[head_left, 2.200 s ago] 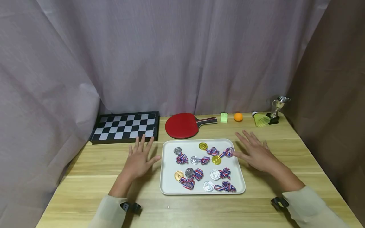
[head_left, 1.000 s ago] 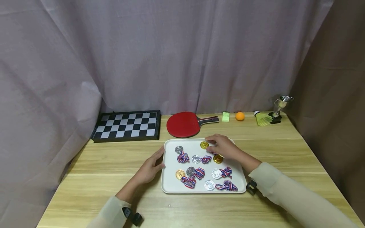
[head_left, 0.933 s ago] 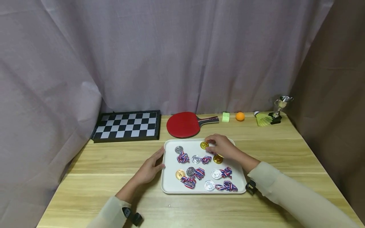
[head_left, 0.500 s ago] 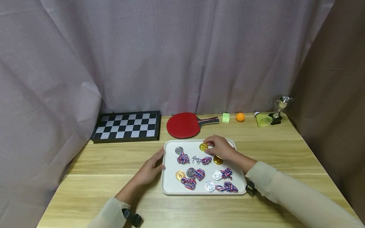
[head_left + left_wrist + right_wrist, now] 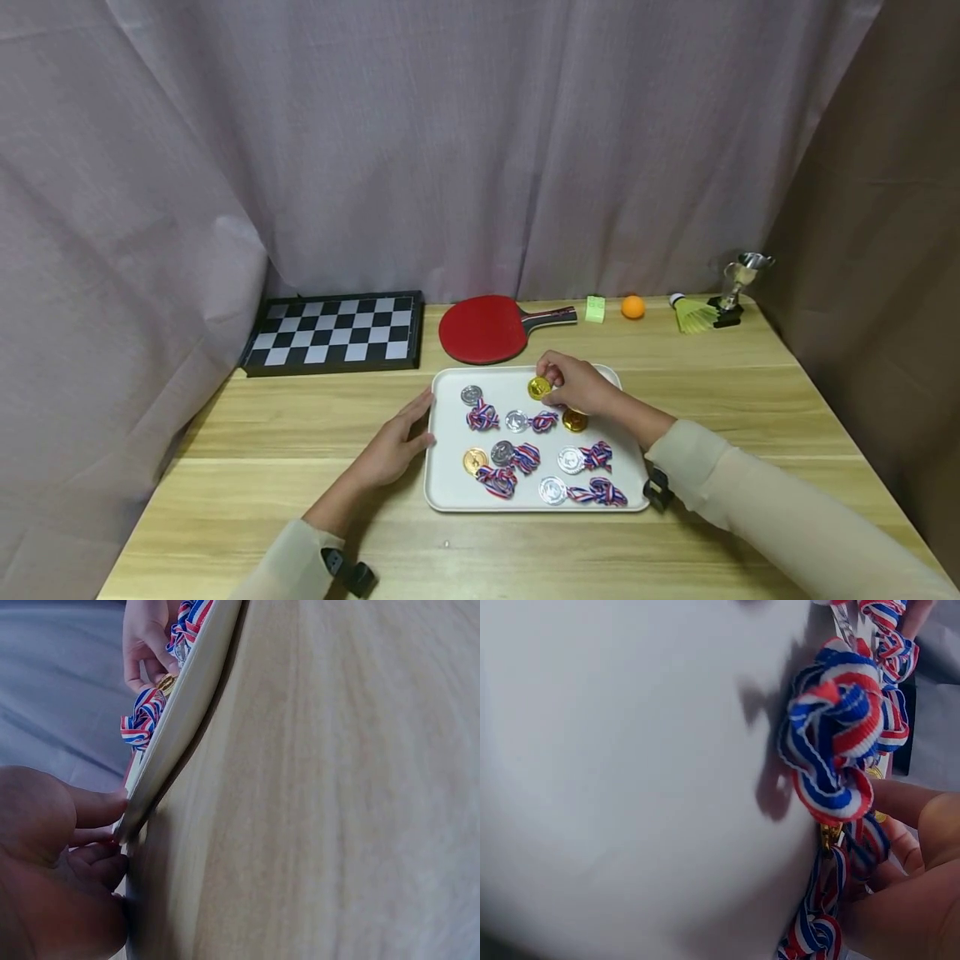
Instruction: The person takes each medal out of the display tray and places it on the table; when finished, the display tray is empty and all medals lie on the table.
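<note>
A white tray (image 5: 450, 492) holds several gold and silver medals with bunched red, white and blue ribbons. My right hand (image 5: 577, 387) reaches over its far right part and pinches a gold medal (image 5: 538, 388) between thumb and fingers; that medal's ribbon is mostly hidden behind the hand. Partly under the same wrist lies another gold medal (image 5: 574, 420). At the tray's left edge, my left hand (image 5: 392, 443) grips the rim, thumb against it, as the left wrist view shows with the fingers (image 5: 101, 855) curled beside the thumb. A silver medal (image 5: 517, 421) lies near the middle.
Along the back stand a checkered board (image 5: 337, 332), a red table tennis paddle (image 5: 482, 330), a green block (image 5: 595, 309), an orange ball (image 5: 633, 307), a yellow shuttlecock (image 5: 693, 315) and a small trophy cup (image 5: 742, 279). Grey curtains (image 5: 480, 150) hang behind the wooden table (image 5: 247, 467).
Both hands have come in from beside the tray: the left onto its edge, the right over the far gold medals. The right now pinches one gold medal, which has shifted slightly.
</note>
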A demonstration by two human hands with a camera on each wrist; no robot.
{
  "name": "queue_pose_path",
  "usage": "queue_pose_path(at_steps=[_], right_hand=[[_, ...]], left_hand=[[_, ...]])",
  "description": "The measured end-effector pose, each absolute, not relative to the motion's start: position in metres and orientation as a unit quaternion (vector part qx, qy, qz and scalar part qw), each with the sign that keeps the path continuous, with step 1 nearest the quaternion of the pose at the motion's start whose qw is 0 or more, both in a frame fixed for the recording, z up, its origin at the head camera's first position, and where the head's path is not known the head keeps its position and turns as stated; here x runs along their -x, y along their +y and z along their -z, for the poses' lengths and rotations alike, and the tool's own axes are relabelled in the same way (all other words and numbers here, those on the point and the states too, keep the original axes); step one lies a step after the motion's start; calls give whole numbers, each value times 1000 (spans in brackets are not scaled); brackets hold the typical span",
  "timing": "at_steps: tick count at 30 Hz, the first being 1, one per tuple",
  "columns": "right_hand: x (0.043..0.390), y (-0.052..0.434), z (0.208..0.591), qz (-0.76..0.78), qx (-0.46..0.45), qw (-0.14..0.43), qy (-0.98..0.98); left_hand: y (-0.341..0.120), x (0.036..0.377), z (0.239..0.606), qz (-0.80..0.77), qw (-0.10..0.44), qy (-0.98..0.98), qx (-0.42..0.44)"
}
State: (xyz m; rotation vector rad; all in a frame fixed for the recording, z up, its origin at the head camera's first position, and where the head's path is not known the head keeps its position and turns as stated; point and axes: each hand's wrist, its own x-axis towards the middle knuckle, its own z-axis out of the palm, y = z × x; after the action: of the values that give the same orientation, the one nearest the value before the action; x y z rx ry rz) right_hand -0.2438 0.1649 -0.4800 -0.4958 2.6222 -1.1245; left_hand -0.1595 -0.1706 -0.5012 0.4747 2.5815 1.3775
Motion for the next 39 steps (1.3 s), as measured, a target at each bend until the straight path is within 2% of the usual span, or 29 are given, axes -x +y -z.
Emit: queue_pose_path(at_steps=[13,16,24,33,39], right_hand=[[248,178,457,473,151,139,856],[248,188,448,491,160,127,847],[248,232,431,516,112,148,836],[261,296,452,446,89,98,885],[265,320,469,395,93,77,911]], left_hand=[[-171,159,502,-464,90,866,-161],[-172,159,503,-466,89,865,-162],[-171,159,504,-468,89,865,-158],[-171,159,505,-472,89,862,-161],[-171,159,505,-474,91,861,-161]])
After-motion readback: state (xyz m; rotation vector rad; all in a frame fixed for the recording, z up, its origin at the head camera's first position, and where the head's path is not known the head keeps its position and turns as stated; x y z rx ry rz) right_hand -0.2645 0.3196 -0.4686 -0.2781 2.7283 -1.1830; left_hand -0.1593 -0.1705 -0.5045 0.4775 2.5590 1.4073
